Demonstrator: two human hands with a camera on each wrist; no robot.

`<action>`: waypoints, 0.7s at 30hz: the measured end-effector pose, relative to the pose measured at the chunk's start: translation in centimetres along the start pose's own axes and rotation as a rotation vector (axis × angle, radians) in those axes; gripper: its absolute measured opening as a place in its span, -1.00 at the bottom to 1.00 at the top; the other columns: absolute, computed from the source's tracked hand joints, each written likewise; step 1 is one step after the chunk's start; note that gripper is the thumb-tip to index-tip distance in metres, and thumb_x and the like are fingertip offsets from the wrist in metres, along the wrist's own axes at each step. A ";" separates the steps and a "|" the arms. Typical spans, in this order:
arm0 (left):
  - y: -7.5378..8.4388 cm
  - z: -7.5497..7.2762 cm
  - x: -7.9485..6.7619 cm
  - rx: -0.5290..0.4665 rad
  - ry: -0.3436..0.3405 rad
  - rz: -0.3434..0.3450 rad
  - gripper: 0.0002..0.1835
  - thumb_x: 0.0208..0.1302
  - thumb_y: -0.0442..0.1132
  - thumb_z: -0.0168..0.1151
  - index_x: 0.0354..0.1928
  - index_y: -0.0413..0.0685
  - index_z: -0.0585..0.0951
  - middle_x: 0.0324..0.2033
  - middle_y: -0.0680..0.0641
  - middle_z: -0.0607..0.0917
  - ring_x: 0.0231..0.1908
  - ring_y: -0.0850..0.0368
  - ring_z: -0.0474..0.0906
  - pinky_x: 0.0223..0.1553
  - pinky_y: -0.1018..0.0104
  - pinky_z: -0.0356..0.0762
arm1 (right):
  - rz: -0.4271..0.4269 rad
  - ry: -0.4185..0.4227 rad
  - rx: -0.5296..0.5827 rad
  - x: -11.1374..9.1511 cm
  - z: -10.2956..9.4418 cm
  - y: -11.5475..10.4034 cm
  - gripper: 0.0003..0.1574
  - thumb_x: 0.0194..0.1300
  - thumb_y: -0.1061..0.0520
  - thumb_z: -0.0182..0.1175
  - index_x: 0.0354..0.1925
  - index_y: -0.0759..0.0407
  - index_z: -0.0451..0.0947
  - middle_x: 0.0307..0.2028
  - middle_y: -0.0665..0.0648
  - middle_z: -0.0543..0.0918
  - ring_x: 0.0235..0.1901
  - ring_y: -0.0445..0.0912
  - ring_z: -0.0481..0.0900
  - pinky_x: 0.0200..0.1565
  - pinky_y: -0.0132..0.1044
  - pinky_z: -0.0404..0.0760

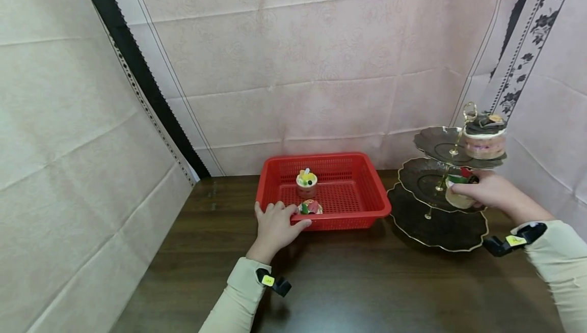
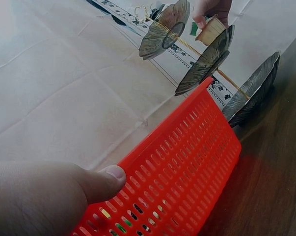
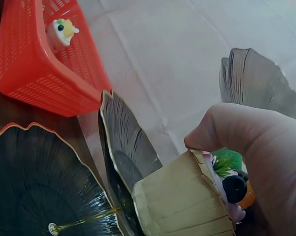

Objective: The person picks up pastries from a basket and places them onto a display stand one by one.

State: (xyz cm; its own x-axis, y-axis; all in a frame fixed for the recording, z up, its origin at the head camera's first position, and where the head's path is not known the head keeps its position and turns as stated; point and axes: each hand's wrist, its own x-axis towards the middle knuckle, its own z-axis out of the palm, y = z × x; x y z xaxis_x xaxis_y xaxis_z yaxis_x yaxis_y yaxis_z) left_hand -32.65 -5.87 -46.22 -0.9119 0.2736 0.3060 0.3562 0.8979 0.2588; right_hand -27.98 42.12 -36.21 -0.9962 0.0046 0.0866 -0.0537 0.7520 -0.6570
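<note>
My right hand (image 1: 490, 190) pinches a toy cupcake (image 3: 182, 196) by its upper edge; it has a pale pleated wrapper and a topping with green and black pieces. The cupcake is tilted in the right wrist view, its base at the middle tier (image 1: 415, 175) of a three-tier cake stand. My left hand (image 1: 275, 228) grips the front left rim of a red plastic basket (image 1: 378, 198), thumb (image 2: 106, 184) on the outer wall. Inside the basket are a small cake with a yellow topping (image 1: 307, 185) and one with a pink and green topping (image 1: 310, 206).
A layered cake with a dark top (image 1: 485, 144) stands on the top tier (image 1: 433, 142), close above my right hand. The wide bottom tier (image 1: 440, 231) sits on the brown table (image 1: 348, 282), right of the basket. Pale patterned cloth (image 1: 293, 68) hangs behind and at both sides.
</note>
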 end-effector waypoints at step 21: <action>-0.2 0.2 0.1 0.004 0.005 0.008 -0.50 0.17 0.34 0.32 -0.03 0.17 0.71 -0.16 -0.03 0.65 -0.05 -0.05 0.51 0.35 -0.54 -0.24 | 0.032 -0.007 0.037 1.2 0.9 1.2 -0.11 0.41 -0.06 0.17 0.39 0.47 0.06 -0.01 0.50 0.43 -0.49 -0.01 0.55 -0.51 -0.09 0.64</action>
State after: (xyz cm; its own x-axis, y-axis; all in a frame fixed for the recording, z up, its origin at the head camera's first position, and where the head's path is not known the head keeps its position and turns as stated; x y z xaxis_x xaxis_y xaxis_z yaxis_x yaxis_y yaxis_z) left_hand -32.82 -6.02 -46.41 -0.9080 0.2786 0.3128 0.3623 0.8971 0.2528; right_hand -29.26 42.44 -37.59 -0.9979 0.0234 0.0600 -0.0243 0.7265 -0.6867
